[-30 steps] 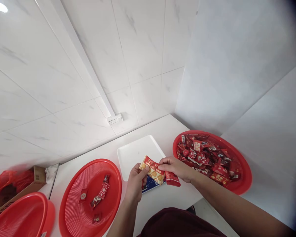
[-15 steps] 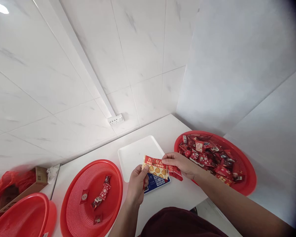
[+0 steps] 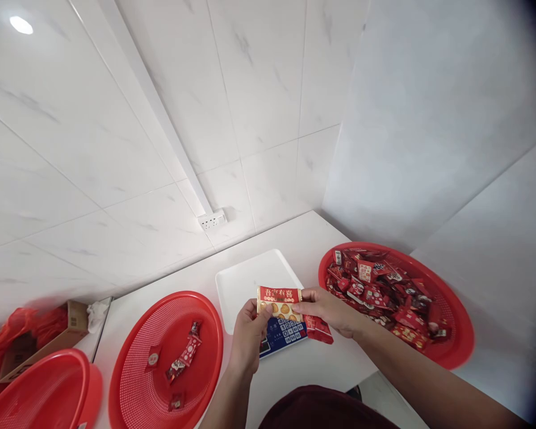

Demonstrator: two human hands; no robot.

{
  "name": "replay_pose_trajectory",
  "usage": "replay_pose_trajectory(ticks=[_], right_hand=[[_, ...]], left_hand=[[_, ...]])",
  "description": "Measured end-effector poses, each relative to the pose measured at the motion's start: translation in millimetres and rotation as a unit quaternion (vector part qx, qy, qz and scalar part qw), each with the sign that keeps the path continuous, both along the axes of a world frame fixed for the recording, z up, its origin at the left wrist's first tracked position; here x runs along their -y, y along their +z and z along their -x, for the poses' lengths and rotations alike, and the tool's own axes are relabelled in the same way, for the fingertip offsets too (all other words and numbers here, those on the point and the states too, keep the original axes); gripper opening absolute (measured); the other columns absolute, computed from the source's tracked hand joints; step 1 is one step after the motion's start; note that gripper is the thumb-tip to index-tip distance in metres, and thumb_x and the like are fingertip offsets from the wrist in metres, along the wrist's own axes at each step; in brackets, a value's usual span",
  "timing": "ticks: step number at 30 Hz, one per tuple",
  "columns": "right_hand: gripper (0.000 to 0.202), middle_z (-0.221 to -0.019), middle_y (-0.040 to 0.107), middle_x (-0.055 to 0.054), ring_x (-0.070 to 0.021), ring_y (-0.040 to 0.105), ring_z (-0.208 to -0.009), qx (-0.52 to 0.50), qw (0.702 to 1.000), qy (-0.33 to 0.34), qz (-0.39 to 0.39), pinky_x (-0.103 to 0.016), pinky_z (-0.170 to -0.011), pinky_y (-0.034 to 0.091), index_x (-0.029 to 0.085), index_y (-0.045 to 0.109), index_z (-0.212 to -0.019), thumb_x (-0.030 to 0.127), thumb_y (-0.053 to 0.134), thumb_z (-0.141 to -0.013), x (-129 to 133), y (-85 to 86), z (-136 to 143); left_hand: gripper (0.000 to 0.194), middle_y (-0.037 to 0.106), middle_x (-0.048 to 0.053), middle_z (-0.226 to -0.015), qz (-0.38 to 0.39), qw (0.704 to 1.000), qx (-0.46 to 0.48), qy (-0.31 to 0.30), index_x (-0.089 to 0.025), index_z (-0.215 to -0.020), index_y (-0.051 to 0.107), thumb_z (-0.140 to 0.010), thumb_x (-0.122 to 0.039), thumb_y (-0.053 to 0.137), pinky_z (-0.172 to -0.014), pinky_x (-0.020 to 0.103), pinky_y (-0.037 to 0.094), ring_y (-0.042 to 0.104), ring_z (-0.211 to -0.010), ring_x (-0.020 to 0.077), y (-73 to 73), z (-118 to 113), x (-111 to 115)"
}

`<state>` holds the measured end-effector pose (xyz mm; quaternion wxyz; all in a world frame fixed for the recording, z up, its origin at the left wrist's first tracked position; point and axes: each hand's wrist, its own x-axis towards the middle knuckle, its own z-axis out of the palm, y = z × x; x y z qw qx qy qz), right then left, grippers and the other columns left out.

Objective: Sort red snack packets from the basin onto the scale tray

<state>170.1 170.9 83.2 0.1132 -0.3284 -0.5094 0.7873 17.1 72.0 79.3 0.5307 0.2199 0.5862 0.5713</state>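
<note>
Pinching a red-and-gold snack packet (image 3: 280, 295) in the fingers, by its left end with the left hand (image 3: 247, 338) and its right end with the right hand (image 3: 330, 307). Not showing whether also gripping a second red packet (image 3: 318, 329) just below the right fingers. Holding the snack packet over the blue keypad (image 3: 289, 336) of a scale (image 3: 256, 275) on the worktop (image 3: 310, 235), below the fingers. Working between a sparse red basket (image 3: 174, 319) left of the fingers and a heaped red basket (image 3: 463, 336) to their right.

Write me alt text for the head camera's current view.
The left hand and right hand hold a red-and-gold packet above a scale with a blue keypad. Left of it, a red basket holds a few packets; right of it, another basket holds many.
</note>
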Motion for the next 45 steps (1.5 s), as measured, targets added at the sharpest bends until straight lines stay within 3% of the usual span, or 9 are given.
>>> replay_pose_trajectory(ticks=[4, 8, 14, 22, 28, 35, 40, 45], right_hand=[[0.042, -0.078, 0.069, -0.005, -0.0193, 0.063, -0.074, -0.003, 1.0, 0.003, -0.021, -0.03, -0.071, 0.048, 0.013, 0.066, -0.093, 0.041, 0.071, -0.062, 2.6, 4.4, 0.2], [0.039, -0.084, 0.069, -0.004, -0.0196, 0.062, -0.079, -0.011, 0.998, 0.017, -0.052, -0.03, -0.073, 0.047, 0.014, 0.067, -0.093, 0.039, 0.07, -0.063, 6.7, 7.7, -0.1], [0.035, -0.077, 0.07, -0.003, -0.0187, 0.063, -0.07, -0.006, 1.0, 0.026, -0.017, -0.028, -0.068, 0.047, 0.014, 0.068, -0.086, 0.039, 0.07, -0.062, 9.9, 7.5, -1.7], [0.041, -0.074, 0.069, -0.004, -0.0185, 0.062, -0.071, -0.018, 0.999, 0.028, 0.0, -0.03, -0.071, 0.047, 0.012, 0.068, -0.09, 0.038, 0.073, -0.059, 16.0, 8.5, -1.5], [0.036, -0.074, 0.069, -0.003, -0.0176, 0.062, -0.069, -0.017, 0.999, 0.022, -0.041, -0.027, -0.066, 0.047, 0.012, 0.069, -0.088, 0.037, 0.071, -0.062, 17.0, 8.8, -3.1], [0.038, -0.079, 0.07, -0.006, -0.0191, 0.063, -0.073, -0.036, 0.999, 0.022, 0.013, -0.03, -0.071, 0.048, 0.012, 0.068, -0.089, 0.036, 0.072, -0.06, 16.3, 14.3, -5.9], [0.033, -0.077, 0.069, -0.005, -0.0172, 0.062, -0.07, -0.029, 0.999, 0.022, -0.016, -0.027, -0.068, 0.048, 0.012, 0.069, -0.087, 0.034, 0.071, -0.062, 17.7, 12.9, -6.7], [0.031, -0.077, 0.069, -0.004, -0.0168, 0.062, -0.07, -0.003, 0.999, 0.013, -0.037, -0.026, -0.066, 0.047, 0.013, 0.069, -0.087, 0.032, 0.07, -0.063, 18.6, 11.6, -6.2]], left_hand=[[0.034, 0.044, -0.007, -0.057, -0.008, 0.999, -0.035, 0.001, -0.016, -0.078, 0.053, -0.064, -0.044, 0.067, -0.041, 0.019, 0.015, 0.023, -0.043, 0.0027, 3.2, -1.4, 1.0], [0.033, 0.037, -0.009, -0.052, -0.002, 1.0, -0.011, -0.015, -0.018, -0.076, 0.048, -0.065, -0.044, 0.066, -0.041, 0.019, 0.014, 0.021, -0.042, 0.003, 3.9, -7.7, 3.0], [0.035, 0.035, -0.008, -0.054, -0.004, 0.998, -0.024, -0.064, -0.017, -0.08, 0.052, -0.071, -0.05, 0.059, -0.042, 0.02, 0.014, 0.022, -0.044, 0.0041, 6.1, -6.9, 6.0], [0.037, 0.036, -0.007, -0.053, -0.016, 0.999, 0.014, -0.041, -0.016, -0.069, 0.052, -0.067, -0.052, 0.062, -0.043, 0.02, 0.013, 0.02, -0.044, 0.0036, 5.6, -6.3, 10.4], [0.035, 0.031, -0.008, -0.05, -0.028, 0.997, -0.065, -0.017, -0.015, -0.07, 0.055, -0.071, -0.049, 0.06, -0.044, 0.019, 0.016, 0.023, -0.046, 0.0044, 5.8, -10.4, 12.3], [0.036, 0.043, -0.006, -0.056, -0.005, 0.997, 0.081, -0.01, -0.017, -0.065, 0.047, -0.065, -0.047, 0.066, -0.041, 0.018, 0.014, 0.026, -0.042, 0.0019, 6.3, -7.7, 11.4], [0.034, 0.037, -0.007, -0.049, -0.012, 1.0, -0.017, -0.003, -0.016, -0.063, 0.05, -0.067, -0.046, 0.064, -0.042, 0.018, 0.017, 0.025, -0.043, 0.003, 6.6, -9.4, 12.1], [0.031, 0.042, -0.006, -0.05, -0.009, 0.997, -0.07, 0.002, -0.017, -0.062, 0.052, -0.066, -0.045, 0.064, -0.044, 0.019, 0.02, 0.028, -0.045, 0.0047, 9.3, -7.7, 11.1]])
